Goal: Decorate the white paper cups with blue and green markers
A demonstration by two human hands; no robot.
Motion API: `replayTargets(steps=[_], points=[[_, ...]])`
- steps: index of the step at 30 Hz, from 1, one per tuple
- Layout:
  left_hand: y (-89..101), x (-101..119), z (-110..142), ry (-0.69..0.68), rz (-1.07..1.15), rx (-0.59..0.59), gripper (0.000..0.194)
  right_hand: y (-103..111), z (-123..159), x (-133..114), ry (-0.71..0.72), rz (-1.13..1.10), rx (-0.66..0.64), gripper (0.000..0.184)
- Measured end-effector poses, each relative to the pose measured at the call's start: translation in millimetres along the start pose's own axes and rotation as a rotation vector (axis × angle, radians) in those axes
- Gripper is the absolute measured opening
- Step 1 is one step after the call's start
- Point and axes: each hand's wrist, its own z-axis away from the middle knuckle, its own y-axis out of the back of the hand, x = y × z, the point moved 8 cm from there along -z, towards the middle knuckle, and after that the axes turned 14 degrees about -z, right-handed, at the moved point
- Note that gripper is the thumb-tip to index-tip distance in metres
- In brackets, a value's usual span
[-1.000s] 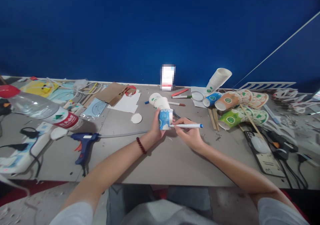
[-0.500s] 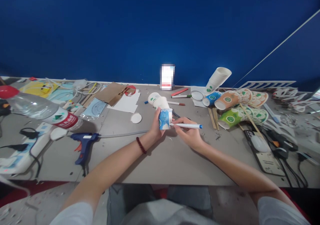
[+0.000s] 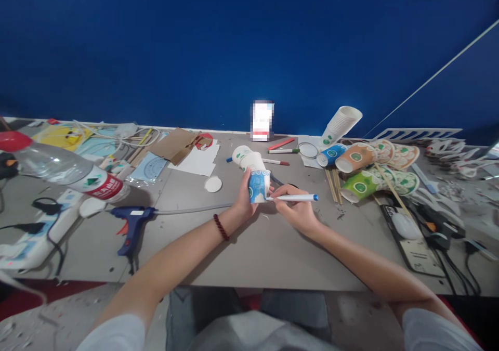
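In the middle of the head view, my left hand [image 3: 244,197] is wrapped round a paper cup [image 3: 259,185] with blue colouring and swirls, partly white low on its side. My right hand [image 3: 295,209] pinches a white marker [image 3: 298,198] whose blue end points right. The marker's tip meets the cup's right side near the bottom. Just behind the cup lie white paper cups [image 3: 252,160] with green prints. A small white disc [image 3: 213,184] rests on the table left of my left hand.
A blue glue gun [image 3: 134,226] and a water bottle [image 3: 74,171] are on the left. A lit phone [image 3: 263,120] stands against the blue wall. Coloured paper cups [image 3: 356,156], a tall cup stack [image 3: 341,126] and wooden sticks [image 3: 334,185] lie to the right.
The marker tip has shifted slightly down the cup's right side. Both hands otherwise keep their holds, and the view has moved very slightly.
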Motion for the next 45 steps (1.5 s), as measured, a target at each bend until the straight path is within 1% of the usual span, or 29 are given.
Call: replayTargets(steps=[4, 8, 13, 18, 23, 27, 30, 34, 37, 40, 45], points=[[1.7, -0.8, -0.9, 0.003, 0.008, 0.005, 0.057, 2.6, 0.2, 1.8, -0.019, 0.014, 0.032, 0.004], [1.9, -2.4, -1.8, 0.006, 0.000, -0.009, 0.058, -0.8, 1.0, 0.8, -0.007, -0.025, -0.008, 0.005], [2.6, -1.8, -2.2, 0.000, -0.007, 0.003, 0.057, 1.9, 0.5, 2.7, -0.046, -0.014, 0.020, 0.004], [2.2, -2.1, -3.3, -0.007, -0.029, -0.013, 0.061, -1.0, 0.0, 0.5, -0.032, -0.051, -0.016, 0.007], [4.4, -4.2, -3.7, 0.007, -0.023, -0.006, 0.060, 0.6, -0.1, 3.0, -0.052, -0.066, 0.012, 0.004], [2.8, -2.7, -2.8, -0.010, -0.024, -0.020, 0.059, -1.7, 0.2, 0.4, -0.023, -0.068, -0.018, 0.008], [3.2, -2.1, -2.2, -0.004, -0.027, -0.002, 0.059, -2.1, 0.1, 0.0, -0.022, -0.069, -0.024, 0.009], [3.5, -3.5, -2.9, 0.020, -0.025, 0.000, 0.060, -0.7, -0.1, 1.0, -0.027, -0.062, -0.004, 0.005], [4.1, -4.3, -4.2, 0.017, -0.011, -0.005, 0.058, -2.3, 0.2, 0.2, -0.020, -0.087, -0.019, 0.007], [6.0, -5.3, -4.6, 0.022, 0.010, 0.017, 0.057, -2.2, 0.6, 0.6, -0.029, -0.092, -0.011, 0.007], [3.4, -4.1, -1.3, 0.043, 0.004, 0.033, 0.062, -0.9, 1.0, 1.4, -0.022, -0.061, -0.005, 0.006]])
